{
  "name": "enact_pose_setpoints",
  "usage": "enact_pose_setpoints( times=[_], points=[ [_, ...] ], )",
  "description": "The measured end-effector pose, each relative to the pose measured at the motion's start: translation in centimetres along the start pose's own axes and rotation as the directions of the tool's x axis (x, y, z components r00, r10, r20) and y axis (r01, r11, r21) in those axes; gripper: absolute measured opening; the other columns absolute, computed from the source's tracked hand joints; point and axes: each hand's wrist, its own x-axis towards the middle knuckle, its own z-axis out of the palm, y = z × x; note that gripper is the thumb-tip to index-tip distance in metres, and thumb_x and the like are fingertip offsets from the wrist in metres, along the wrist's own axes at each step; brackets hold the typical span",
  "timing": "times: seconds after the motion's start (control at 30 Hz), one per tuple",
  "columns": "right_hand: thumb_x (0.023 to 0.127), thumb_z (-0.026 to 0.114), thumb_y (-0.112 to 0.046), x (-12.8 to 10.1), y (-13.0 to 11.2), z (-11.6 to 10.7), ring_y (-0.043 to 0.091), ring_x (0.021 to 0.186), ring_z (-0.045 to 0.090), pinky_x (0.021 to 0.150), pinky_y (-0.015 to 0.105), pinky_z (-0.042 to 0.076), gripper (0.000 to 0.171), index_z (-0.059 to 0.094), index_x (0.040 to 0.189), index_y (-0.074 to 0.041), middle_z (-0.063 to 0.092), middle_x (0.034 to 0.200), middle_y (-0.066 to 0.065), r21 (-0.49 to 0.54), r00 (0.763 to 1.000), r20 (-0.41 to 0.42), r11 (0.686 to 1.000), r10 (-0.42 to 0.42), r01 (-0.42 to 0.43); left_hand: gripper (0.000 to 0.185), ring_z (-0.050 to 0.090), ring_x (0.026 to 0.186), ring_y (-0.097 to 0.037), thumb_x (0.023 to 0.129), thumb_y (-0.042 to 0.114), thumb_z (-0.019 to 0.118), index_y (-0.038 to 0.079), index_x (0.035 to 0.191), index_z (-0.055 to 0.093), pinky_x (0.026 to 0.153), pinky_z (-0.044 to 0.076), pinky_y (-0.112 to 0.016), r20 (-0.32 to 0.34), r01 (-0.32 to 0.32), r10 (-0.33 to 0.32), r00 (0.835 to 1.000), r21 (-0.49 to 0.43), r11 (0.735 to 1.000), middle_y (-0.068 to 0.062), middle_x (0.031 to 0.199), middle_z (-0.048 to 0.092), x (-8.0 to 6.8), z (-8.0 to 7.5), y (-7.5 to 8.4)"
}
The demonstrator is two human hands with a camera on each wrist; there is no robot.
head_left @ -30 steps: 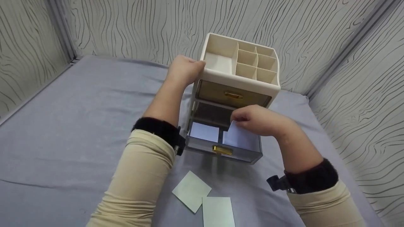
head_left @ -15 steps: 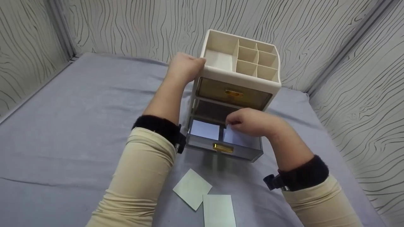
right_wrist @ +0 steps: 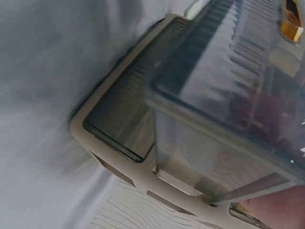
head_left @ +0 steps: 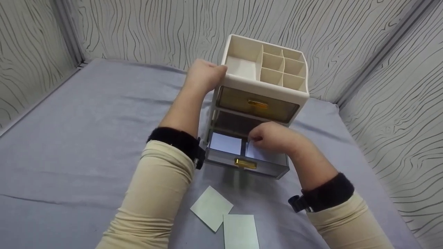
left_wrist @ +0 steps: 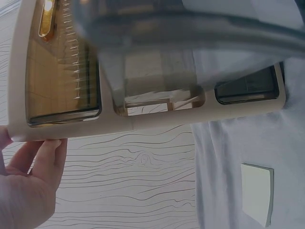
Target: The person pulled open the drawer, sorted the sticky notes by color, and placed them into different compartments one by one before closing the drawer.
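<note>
A cream desktop organizer [head_left: 264, 84] with tinted drawers stands on the cloth. My left hand [head_left: 205, 75] grips its upper left edge, thumb over the rim; the left wrist view shows the fingers [left_wrist: 47, 160] against its side. The middle drawer [head_left: 264, 168], clear with a gold handle, is pulled out. In its left half lies a white note pad [head_left: 225, 143]. Curled fingers of my right hand [head_left: 277, 138] pinch another white note pad [head_left: 259, 153] in the drawer's right half; the hand covers part of it. In the right wrist view the drawer wall mostly hides this hand.
Two pale green note pads lie on the cloth in front, one turned diamond-wise [head_left: 211, 208] and one rectangular pad [head_left: 241, 231], touching or overlapping at a corner. The organizer's top tray [head_left: 242, 67] has several compartments. Wood-patterned panels [head_left: 148, 31] stand behind and at both sides.
My right hand has moved slightly left and down, lowering the tilted note pad into the drawer's right half. The left hand keeps its grip on the organizer.
</note>
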Motion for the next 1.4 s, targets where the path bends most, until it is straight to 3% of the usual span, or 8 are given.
enact_pose_setpoints(
  times=[0.1, 0.27, 0.4, 0.63, 0.97, 1.3, 1.4],
  points=[
    [0.074, 0.057, 0.001, 0.2, -0.1, 0.3, 0.015, 0.061, 0.042, 0.057, 0.029, 0.036, 0.012, 0.055, 0.067, -0.009, 0.044, 0.061, -0.003, -0.027, 0.999, 0.013, 0.999, 0.031, -0.031, 0.029, 0.053, 0.092, -0.016, 0.087, 0.036, 0.056, 0.009, 0.094, 0.067, 0.078, 0.044, -0.028, -0.002, -0.003, 0.003, 1.0, -0.002, 1.0, -0.003, 0.1, 0.061, 0.0, 0.0, 0.0],
    [0.071, 0.06, -0.004, 0.3, -0.3, 0.7, 0.02, 0.068, 0.047, 0.064, 0.036, 0.041, 0.011, 0.056, 0.08, -0.009, 0.05, 0.069, 0.001, -0.062, 0.998, 0.02, 0.996, 0.062, -0.061, 0.032, 0.052, 0.082, -0.015, 0.088, 0.037, 0.055, 0.011, 0.069, 0.058, 0.065, 0.041, -0.025, -0.015, -0.019, 0.02, 1.0, 0.017, 1.0, -0.001, 0.086, 0.059, 0.2, 0.0, -0.2],
    [0.07, 0.063, -0.007, 0.1, -0.2, 0.9, 0.021, 0.07, 0.048, 0.066, 0.037, 0.042, 0.016, 0.056, 0.084, -0.009, 0.052, 0.072, 0.002, -0.062, 0.998, -0.002, 0.996, 0.063, -0.063, 0.036, 0.051, 0.078, -0.015, 0.088, 0.037, 0.054, 0.012, 0.063, 0.052, 0.06, 0.039, -0.024, -0.016, -0.038, 0.038, 0.999, 0.034, 0.999, -0.001, 0.082, 0.057, 0.2, 0.2, -0.2],
    [0.069, 0.065, -0.01, -0.1, 0.0, 1.1, 0.021, 0.071, 0.049, 0.067, 0.037, 0.042, 0.016, 0.057, 0.082, -0.009, 0.051, 0.075, 0.002, -0.094, 0.998, -0.021, 0.994, 0.06, -0.062, 0.029, 0.052, 0.089, -0.016, 0.087, 0.036, 0.055, 0.01, 0.079, 0.063, 0.073, 0.043, -0.027, 0.005, -0.026, 0.026, 1.0, 0.011, 1.0, -0.003, 0.094, 0.06, 0.2, 0.1, -0.2],
    [0.07, 0.064, -0.011, -0.1, 0.2, 1.2, 0.019, 0.069, 0.047, 0.065, 0.035, 0.041, 0.014, 0.058, 0.082, -0.009, 0.05, 0.074, 0.001, -0.112, 0.999, -0.029, 0.993, 0.042, -0.045, 0.028, 0.054, 0.092, -0.016, 0.087, 0.036, 0.057, 0.009, 0.085, 0.066, 0.08, 0.043, -0.029, 0.007, -0.022, 0.022, 1.0, -0.015, 1.0, -0.002, 0.097, 0.062, 0.1, 0.0, -0.1],
    [0.072, 0.067, -0.014, -0.6, 0.2, 1.2, 0.02, 0.072, 0.049, 0.068, 0.037, 0.042, 0.016, 0.058, 0.084, -0.01, 0.052, 0.077, 0.002, -0.116, 0.998, -0.045, 0.992, 0.037, -0.041, 0.031, 0.054, 0.089, -0.016, 0.087, 0.037, 0.055, 0.009, 0.082, 0.067, 0.074, 0.043, -0.028, -0.005, -0.044, 0.044, 0.999, 0.005, 0.999, -0.002, 0.094, 0.062, 0.2, 0.2, -0.3],
    [0.074, 0.067, -0.014, -0.9, 0.3, 1.1, 0.02, 0.073, 0.05, 0.069, 0.038, 0.043, 0.015, 0.058, 0.085, -0.009, 0.053, 0.078, 0.003, -0.112, 0.997, -0.077, 0.994, -0.006, -0.003, 0.032, 0.054, 0.087, -0.016, 0.088, 0.037, 0.055, 0.009, 0.082, 0.068, 0.072, 0.044, -0.027, -0.011, -0.047, 0.047, 0.999, 0.004, 0.999, -0.002, 0.092, 0.062, 0.2, 0.3, -0.3]
  ],
)
